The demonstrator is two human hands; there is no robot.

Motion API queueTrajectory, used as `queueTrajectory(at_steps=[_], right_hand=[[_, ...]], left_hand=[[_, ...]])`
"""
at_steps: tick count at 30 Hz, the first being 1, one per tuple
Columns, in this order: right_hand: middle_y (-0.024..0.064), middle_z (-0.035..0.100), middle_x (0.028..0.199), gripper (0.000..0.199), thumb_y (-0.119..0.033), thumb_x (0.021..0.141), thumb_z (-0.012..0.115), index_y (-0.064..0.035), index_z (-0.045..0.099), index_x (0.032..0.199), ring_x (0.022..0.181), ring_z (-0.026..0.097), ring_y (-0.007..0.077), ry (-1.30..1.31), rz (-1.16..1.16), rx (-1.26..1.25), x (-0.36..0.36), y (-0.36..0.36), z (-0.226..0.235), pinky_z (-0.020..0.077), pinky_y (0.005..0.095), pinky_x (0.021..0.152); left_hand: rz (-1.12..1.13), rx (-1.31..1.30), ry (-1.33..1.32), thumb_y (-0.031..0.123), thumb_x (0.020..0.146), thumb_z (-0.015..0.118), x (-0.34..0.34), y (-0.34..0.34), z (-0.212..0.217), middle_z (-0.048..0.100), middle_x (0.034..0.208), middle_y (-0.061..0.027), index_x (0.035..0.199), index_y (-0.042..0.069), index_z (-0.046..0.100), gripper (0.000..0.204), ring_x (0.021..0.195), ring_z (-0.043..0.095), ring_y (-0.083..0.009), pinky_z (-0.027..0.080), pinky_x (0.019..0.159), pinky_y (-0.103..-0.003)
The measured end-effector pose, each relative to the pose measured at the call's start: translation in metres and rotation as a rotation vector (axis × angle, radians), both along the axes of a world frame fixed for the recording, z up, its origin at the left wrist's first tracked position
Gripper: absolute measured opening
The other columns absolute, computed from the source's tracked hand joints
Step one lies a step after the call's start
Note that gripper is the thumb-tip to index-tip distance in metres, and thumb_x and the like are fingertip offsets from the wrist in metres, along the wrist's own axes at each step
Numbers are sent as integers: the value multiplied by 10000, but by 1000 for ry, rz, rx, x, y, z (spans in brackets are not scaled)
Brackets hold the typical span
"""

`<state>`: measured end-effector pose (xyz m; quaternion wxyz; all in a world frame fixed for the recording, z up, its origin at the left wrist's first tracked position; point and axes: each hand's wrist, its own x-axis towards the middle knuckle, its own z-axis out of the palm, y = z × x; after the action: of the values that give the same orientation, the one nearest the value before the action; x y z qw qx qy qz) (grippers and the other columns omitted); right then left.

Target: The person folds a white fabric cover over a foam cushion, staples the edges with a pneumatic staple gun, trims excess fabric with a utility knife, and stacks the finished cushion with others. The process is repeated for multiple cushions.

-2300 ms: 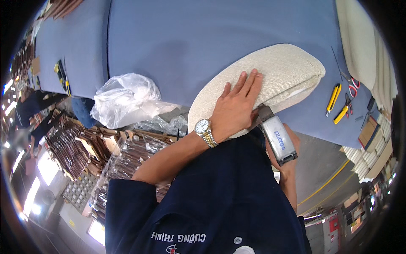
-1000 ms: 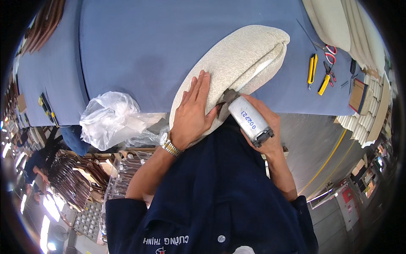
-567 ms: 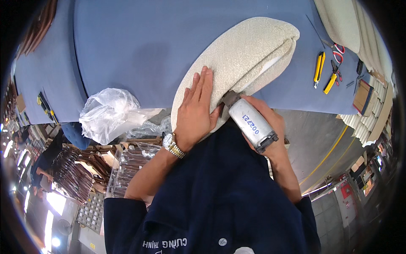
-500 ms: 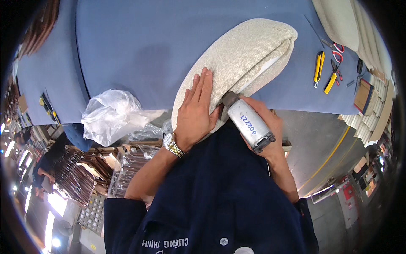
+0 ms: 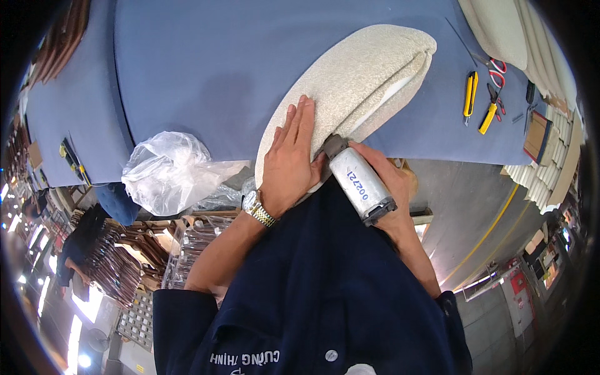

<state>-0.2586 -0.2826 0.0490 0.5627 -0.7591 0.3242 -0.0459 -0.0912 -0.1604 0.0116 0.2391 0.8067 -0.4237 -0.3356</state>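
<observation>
A beige fabric-covered cushion [image 5: 350,81] stands tilted at the near edge of the blue-covered table [image 5: 187,50]. Along its right side the fabric folds, and a white strip shows between the folds. My left hand [image 5: 290,144] lies flat against the cushion's left face, fingers stretched out, a watch on the wrist. In my right hand [image 5: 394,187] is a silver pneumatic staple gun [image 5: 359,181], gripped from the right. Its dark nose meets the cushion's lower right edge, close to my left thumb. The exact contact point is hidden.
Right of the cushion lie a yellow utility knife [image 5: 470,97], yellow-handled cutters [image 5: 489,115] and red-handled scissors [image 5: 497,74]. More beige cushions [image 5: 494,31] stand at the far right. A clear plastic bag [image 5: 165,172] hangs over the table's near edge. Another person [image 5: 81,250] is at lower left.
The staple gun and my right hand have shifted slightly left and tilted a little. My left hand stays on the cushion, which has barely moved.
</observation>
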Motion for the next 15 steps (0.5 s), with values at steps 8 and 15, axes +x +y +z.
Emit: queueTrajectory(at_steps=[8, 15], right_hand=[[217, 694, 1256, 685, -87, 738, 801, -25, 612, 1394, 1123, 706, 362, -33, 81, 42, -10, -2, 11, 543, 389, 954], [215, 696, 1237, 696, -81, 729, 810, -22, 608, 1392, 1107, 705, 370, 35, 78, 90, -1, -4, 10, 543, 381, 940]], left_hand=[[-21, -37, -22, 83, 805, 757, -1, 5, -3, 297, 1674, -193, 1629, 27, 214, 989, 1529, 323, -399, 415, 1164, -557], [20, -21, -18, 55, 765, 768, -11, 2, -5, 297, 1675, -196, 1629, 27, 216, 1025, 1529, 317, -409, 408, 1166, -569]])
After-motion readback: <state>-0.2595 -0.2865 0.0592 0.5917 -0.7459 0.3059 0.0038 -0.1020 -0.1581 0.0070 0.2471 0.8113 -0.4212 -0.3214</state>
